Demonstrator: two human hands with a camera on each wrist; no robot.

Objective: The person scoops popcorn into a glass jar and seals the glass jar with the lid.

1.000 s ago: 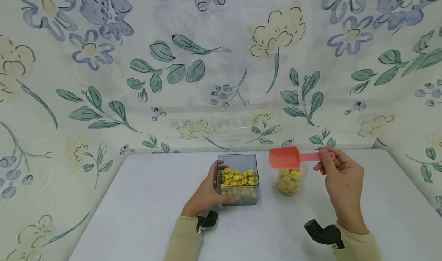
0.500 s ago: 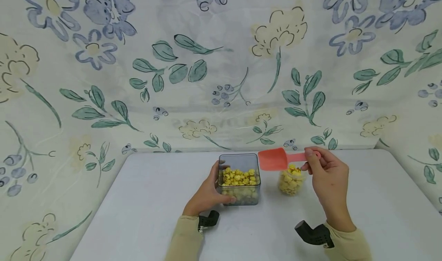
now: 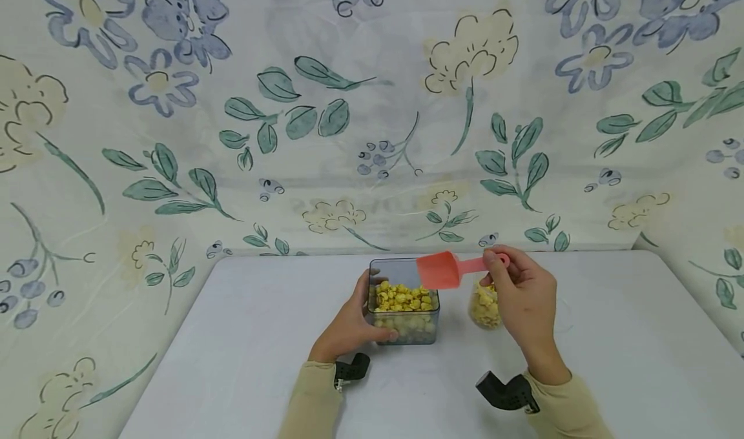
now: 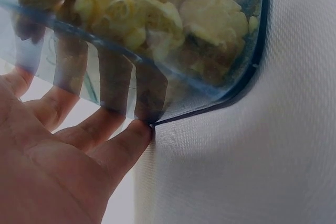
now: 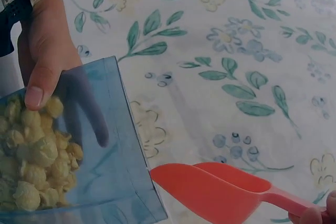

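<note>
A clear bluish square box [image 3: 395,270], partly filled with yellow popcorn [image 3: 403,297], stands on the white table. My left hand [image 3: 347,328] holds its left side, thumb across the front and fingers behind the wall; the left wrist view shows those fingers [image 4: 107,129] against the plastic. My right hand [image 3: 527,297] pinches the handle of a coral-red scoop [image 3: 440,271]. In the head view the scoop's front part overlaps the box's right rim, and no popcorn shows in it. The right wrist view has the scoop [image 5: 215,192] tip by the box's wall [image 5: 128,129].
A round clear jar [image 3: 484,313] of popcorn stands right of the box, partly hidden behind my right hand. A faint curved outline lies on the table [image 3: 261,348] to the right of that hand. A flowered cloth [image 3: 395,122] rises behind the table's far edge.
My right hand has moved left with the scoop, from above the jar to the box's right rim, and now covers part of the jar. The left hand and box have stayed put.
</note>
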